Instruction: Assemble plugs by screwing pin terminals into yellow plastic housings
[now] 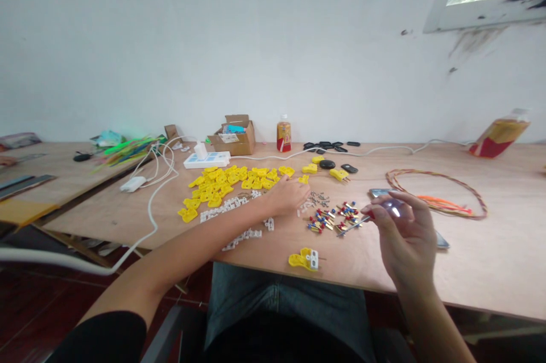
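Observation:
My right hand is closed around a screwdriver with a clear handle. Its thin metal shaft points left and down, over the edge of a heap of brass pins with red and blue ends. My left hand reaches across the table, fingers bent down and drawn together beside a pile of small screws and a yellow shell piece. What its fingertips hold, if anything, is hidden. Close to the table's front edge lies an open yellow plug shell with a white insert and metal prongs.
Yellow shells and white inserts spread left of centre. Behind them stand a power strip, a cardboard box and a drink bottle. Twisted wire loops at right, near a flat phone-like object. A white cable hangs off the left edge.

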{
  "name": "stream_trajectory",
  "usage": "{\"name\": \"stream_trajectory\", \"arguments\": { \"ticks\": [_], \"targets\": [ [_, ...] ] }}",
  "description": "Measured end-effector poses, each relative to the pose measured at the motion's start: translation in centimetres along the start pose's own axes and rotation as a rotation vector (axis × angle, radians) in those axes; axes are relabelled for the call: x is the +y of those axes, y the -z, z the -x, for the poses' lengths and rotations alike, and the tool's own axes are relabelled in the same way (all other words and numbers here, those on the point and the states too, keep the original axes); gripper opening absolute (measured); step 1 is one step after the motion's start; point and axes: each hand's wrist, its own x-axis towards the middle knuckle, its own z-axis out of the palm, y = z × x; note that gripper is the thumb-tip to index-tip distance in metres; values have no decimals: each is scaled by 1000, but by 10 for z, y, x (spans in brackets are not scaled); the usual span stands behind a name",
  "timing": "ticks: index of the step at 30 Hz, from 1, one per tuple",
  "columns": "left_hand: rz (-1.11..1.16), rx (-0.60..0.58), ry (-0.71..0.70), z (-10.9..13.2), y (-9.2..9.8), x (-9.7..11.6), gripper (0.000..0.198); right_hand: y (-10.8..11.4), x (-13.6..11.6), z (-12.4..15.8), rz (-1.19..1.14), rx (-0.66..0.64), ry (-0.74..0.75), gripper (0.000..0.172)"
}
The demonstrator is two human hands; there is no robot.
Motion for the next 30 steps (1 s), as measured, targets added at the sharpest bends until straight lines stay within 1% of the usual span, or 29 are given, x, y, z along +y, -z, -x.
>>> {"name": "stream_trajectory", "arguments": {
  "ticks": [5, 9, 14, 17, 23, 24, 26, 28, 30],
  "targets": [
    [11, -17, -22, -2, -4, -1, 38, 0, -1, 0, -7, 10, -13, 32],
    [70, -27, -22, -1, -4, -2, 35, 1, 0, 0, -7, 21, -14, 30],
    [186, -7, 36, -2, -1, -3, 33, 0, 1, 0, 6, 26, -13, 29],
    [298, -4, 57, -4, 0, -9, 25, 1, 0, 0, 7, 27, -13, 29],
    [604, -39, 89, -4, 4, -26, 3, 1, 1, 1, -13, 19, -13, 29],
    [648, -43, 95, -3, 4, -28, 4, 1, 1, 1, -12, 22, -16, 28],
    [724, -49, 104, -1, 6, -29, 11, 1, 1, 1, -7, 28, -20, 28],
    [783, -48, 111, 0, 8, -29, 17, 1, 1, 1, -4, 32, -21, 28],
    [821, -36, 114, 0, 11, -28, 19, 1, 1, 1, -9, 25, -19, 29]
  ]
}}
